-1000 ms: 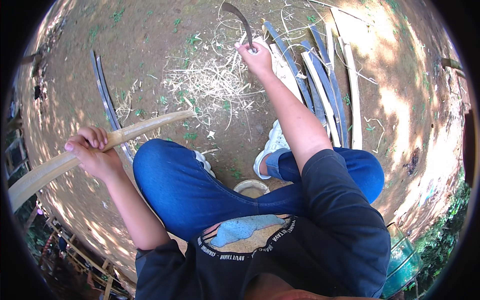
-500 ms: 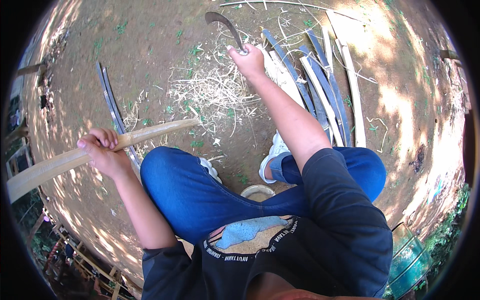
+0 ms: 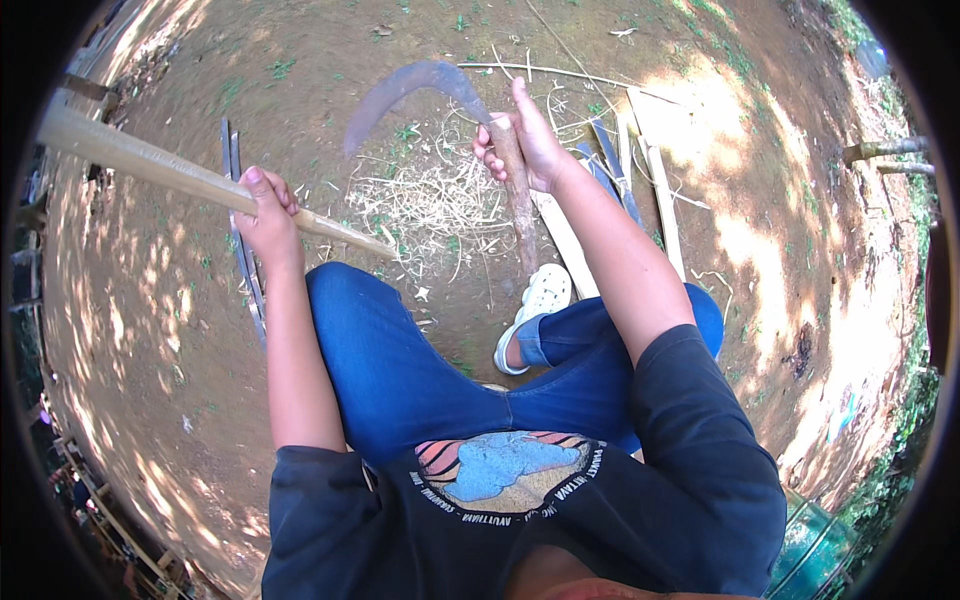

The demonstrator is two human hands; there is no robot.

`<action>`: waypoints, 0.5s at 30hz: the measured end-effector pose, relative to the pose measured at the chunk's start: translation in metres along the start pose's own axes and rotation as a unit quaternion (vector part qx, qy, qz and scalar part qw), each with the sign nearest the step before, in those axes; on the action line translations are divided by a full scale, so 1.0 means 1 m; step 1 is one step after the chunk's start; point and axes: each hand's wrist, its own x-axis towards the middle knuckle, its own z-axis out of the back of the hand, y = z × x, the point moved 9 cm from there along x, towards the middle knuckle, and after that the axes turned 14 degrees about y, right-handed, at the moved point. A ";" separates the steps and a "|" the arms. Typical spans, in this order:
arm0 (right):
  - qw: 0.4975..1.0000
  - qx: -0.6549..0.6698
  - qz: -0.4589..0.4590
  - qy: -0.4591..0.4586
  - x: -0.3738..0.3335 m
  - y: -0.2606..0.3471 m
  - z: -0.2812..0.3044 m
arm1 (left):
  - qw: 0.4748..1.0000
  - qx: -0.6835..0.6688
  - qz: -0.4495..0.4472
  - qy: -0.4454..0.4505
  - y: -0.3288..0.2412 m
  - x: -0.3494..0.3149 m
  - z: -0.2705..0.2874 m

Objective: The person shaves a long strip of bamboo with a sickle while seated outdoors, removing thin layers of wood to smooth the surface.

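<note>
My left hand (image 3: 268,208) is closed round a long pale bamboo strip (image 3: 160,165). The strip's narrow end rests near the shavings and its wide end runs up to the upper left. In my right hand (image 3: 535,150) is a sickle, gripped near the top of its brown wooden handle (image 3: 517,190). The sickle's curved dark blade (image 3: 415,82) is slightly blurred and arcs to the left, apart from the bamboo. The handle's lower end hangs above my white shoe (image 3: 545,292). Below the blade lies a pile of thin pale shavings (image 3: 430,210).
Dark and pale strips (image 3: 655,185) lie on the earth beyond my right forearm. Two dark strips (image 3: 240,240) lie beside my left forearm. A thin stick (image 3: 570,75) lies at the far side. At the lower right stands a green container (image 3: 810,550).
The bamboo strip has swung so its wide end points up and left, and my left hand has moved farther forward. The sickle has turned, bringing its handle into view and its blade leftward.
</note>
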 end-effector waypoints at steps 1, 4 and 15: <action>1.000 -0.011 0.007 -0.005 -0.009 0.007 -0.007 | 1.000 0.013 -0.005 -0.015 -0.002 -0.003 0.002; 0.999 -0.006 0.033 -0.009 -0.029 0.019 -0.027 | 0.998 0.048 -0.021 -0.043 -0.005 -0.013 0.007; 0.980 -0.198 0.002 0.035 -0.082 0.000 -0.121 | 0.991 0.091 -0.046 0.089 0.000 0.013 -0.040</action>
